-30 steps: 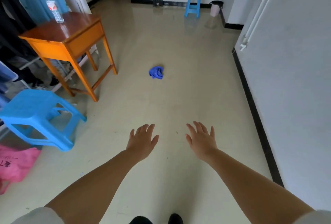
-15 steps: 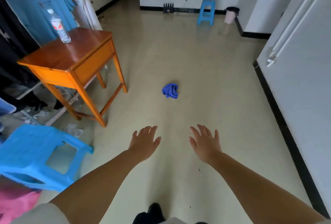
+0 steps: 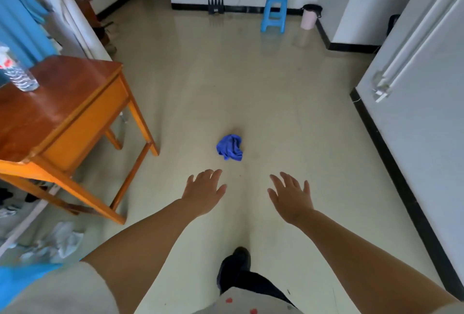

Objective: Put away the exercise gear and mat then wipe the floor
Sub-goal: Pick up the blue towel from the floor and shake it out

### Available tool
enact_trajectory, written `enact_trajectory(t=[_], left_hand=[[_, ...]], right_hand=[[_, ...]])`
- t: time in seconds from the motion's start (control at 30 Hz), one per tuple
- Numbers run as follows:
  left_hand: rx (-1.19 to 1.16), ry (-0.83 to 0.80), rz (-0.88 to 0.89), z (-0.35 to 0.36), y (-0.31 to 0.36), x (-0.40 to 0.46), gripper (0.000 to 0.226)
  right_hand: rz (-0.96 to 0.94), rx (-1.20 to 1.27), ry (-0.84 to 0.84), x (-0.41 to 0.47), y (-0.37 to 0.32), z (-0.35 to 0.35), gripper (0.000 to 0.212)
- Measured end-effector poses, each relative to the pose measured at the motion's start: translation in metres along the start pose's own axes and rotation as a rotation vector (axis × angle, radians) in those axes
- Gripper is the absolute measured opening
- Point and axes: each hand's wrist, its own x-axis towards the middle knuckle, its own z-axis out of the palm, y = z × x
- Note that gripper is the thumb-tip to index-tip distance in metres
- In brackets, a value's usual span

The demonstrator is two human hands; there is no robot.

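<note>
While outstretched, both hands (image 3: 204, 191) (image 3: 291, 196) empty, fingers (image 3: 285, 178) straight.

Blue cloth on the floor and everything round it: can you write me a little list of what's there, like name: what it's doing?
blue cloth: crumpled on the floor, ahead of both hands, untouched
left hand: open, fingers spread, holding nothing
right hand: open, fingers spread, holding nothing
wooden table: stands left of the cloth
water bottle: upright on the table
blue stool: by the far wall
pink bin: right of that stool
</note>
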Motion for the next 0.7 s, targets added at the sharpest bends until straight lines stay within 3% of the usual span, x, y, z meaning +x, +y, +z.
enact_trajectory(t=[0.2, 0.37, 0.7], left_hand=[[-0.037, 0.019, -0.034, -0.052, -0.031, 0.118, 0.053], [-0.055, -0.08, -0.1, -0.063, -0.065, 0.198, 0.053], [-0.015, -0.194, 0.079, -0.091, -0.138, 0.425, 0.051]], right_hand=[[-0.056, -0.035, -0.034, 0.14, -0.006, -0.054, 0.051], [-0.1, -0.033, -0.1, 0.221, -0.022, -0.07, 0.052], [0.074, 0.037, -0.22, 0.435, -0.052, -0.072, 0.052]])
